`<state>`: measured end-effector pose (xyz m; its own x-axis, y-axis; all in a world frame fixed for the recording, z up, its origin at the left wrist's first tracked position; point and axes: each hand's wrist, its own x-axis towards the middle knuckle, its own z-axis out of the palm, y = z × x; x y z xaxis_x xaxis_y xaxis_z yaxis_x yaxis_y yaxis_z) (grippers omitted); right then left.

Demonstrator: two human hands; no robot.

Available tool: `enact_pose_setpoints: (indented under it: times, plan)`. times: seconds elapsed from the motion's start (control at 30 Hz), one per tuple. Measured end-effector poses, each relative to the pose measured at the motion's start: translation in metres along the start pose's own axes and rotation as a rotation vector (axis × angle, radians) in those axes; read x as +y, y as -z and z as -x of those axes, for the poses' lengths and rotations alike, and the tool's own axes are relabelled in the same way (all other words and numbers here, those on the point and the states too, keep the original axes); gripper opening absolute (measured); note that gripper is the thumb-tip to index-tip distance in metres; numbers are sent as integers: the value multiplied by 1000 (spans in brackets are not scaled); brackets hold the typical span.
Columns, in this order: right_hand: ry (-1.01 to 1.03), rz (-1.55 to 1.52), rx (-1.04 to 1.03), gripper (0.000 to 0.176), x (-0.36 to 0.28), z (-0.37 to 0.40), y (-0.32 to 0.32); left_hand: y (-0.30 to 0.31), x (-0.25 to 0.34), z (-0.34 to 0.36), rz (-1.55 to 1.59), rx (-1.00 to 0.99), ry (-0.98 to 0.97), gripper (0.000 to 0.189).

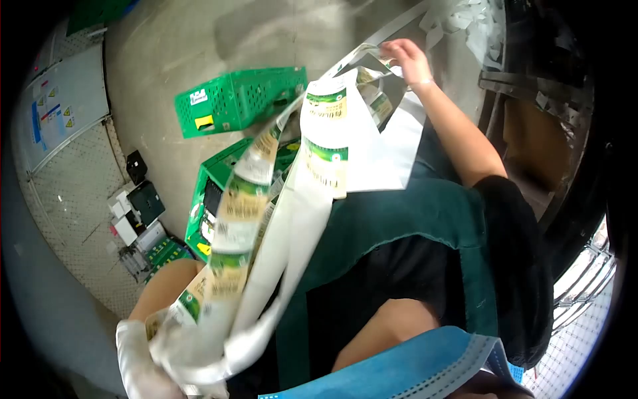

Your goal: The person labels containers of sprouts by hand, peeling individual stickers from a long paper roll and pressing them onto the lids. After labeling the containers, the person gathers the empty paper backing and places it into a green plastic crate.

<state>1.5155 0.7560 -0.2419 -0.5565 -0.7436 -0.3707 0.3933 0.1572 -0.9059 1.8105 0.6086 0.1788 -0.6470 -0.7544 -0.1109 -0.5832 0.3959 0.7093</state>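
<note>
Long strips of green, white and tan printed labels (239, 206) hang in loops between my two hands. My left hand (143, 362), in a white glove at the lower left, is blurred, and the bunched lower end of the strips covers its fingers. At the upper right, my bare right hand (407, 61) has its fingers closed on the upper part of the strips. White backing (389, 149) spreads below it, over the green apron (399, 213).
Two green crates (246, 100) stand on the floor ahead, one partly behind the strips. Boxes and small items (136, 206) lie at the left. Crumpled white strips (468, 26) lie at the upper right beside a cardboard box (531, 136). A blue mask (399, 366) shows at the bottom.
</note>
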Motion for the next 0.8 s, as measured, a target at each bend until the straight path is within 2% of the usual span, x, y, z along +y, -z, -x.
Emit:
enact_pose_setpoints:
  times: [0.03,0.13,0.17,0.23,0.27,0.37,0.43,0.47,0.5,0.57,0.6,0.63,0.7,0.73,0.8]
  plan:
    - [125,-191,40,14,-4,-3,12,-1,-2,2,12,5,-5,41]
    - [200,-303,59,10,-44,7,38,-1,-4,9,24,18,-10,41]
    - [106,-208,33,16,-39,5,46,0,-3,11,21,16,-4,41]
    - [-39,64,-231,31,-61,29,33,0,-1,16,20,14,4,41]
    - [-167,252,-324,45,-68,42,18,0,-2,18,21,14,11,41]
    - [-452,349,-593,61,-63,68,-11,1,-2,25,16,22,25,41]
    - [-115,344,-551,67,-56,79,-25,0,-3,23,12,22,42,41]
    - [-129,196,-554,68,-63,85,-33,3,2,36,4,37,46,41]
    - [-241,52,-695,64,-80,88,-36,4,3,40,2,44,54,41]
    - [-79,10,-680,66,-95,101,-57,5,3,46,0,58,64,40]
    - [-177,95,-730,74,-104,103,-65,6,4,50,0,60,69,40]
    - [-235,174,-667,76,-119,105,-74,6,4,53,0,65,67,40]
    - [-323,52,-674,71,-100,96,-92,6,5,59,-2,75,65,40]
    - [-331,-133,-618,69,-91,90,-97,2,1,54,4,72,61,40]
    - [-137,-181,-506,62,-110,83,-75,5,6,68,13,90,49,40]
